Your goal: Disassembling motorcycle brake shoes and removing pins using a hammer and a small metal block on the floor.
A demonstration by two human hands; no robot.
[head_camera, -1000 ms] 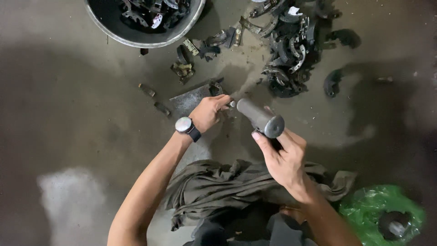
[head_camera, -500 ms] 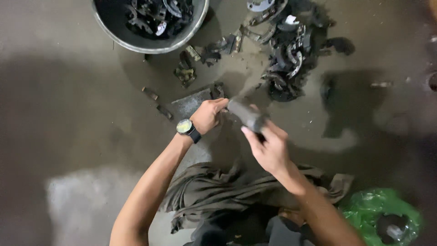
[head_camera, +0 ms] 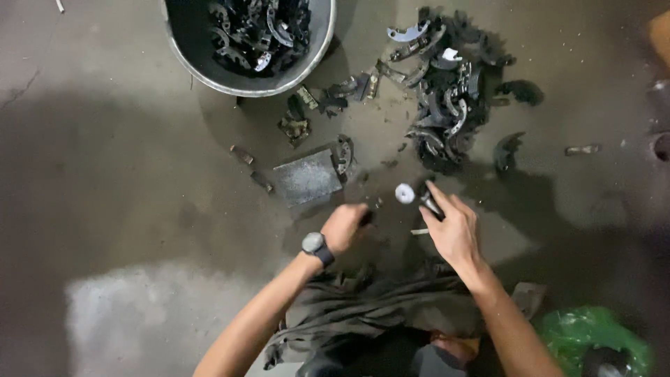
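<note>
My right hand (head_camera: 455, 234) grips a hammer (head_camera: 412, 195); my left hand (head_camera: 345, 227) closes on a small part (head_camera: 366, 218) near the plate (head_camera: 307, 176). Striking step; next blow needs steady aim.

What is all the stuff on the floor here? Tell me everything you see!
Metal tub: one, grey, top left, full of dark curved metal parts.
Pile of curved parts: many, black and silver, top right of middle.
Flat block: one, dark grey, on the floor ahead of the hands.
Small scraps: a few, dark, left of the block.
Cloth: one, grey-brown, under the arms.
Plastic bag: one, green, bottom right.
Left hand: closed around something small and dark, watch on wrist.
Right hand: gripping a hammer, grey head.
</note>
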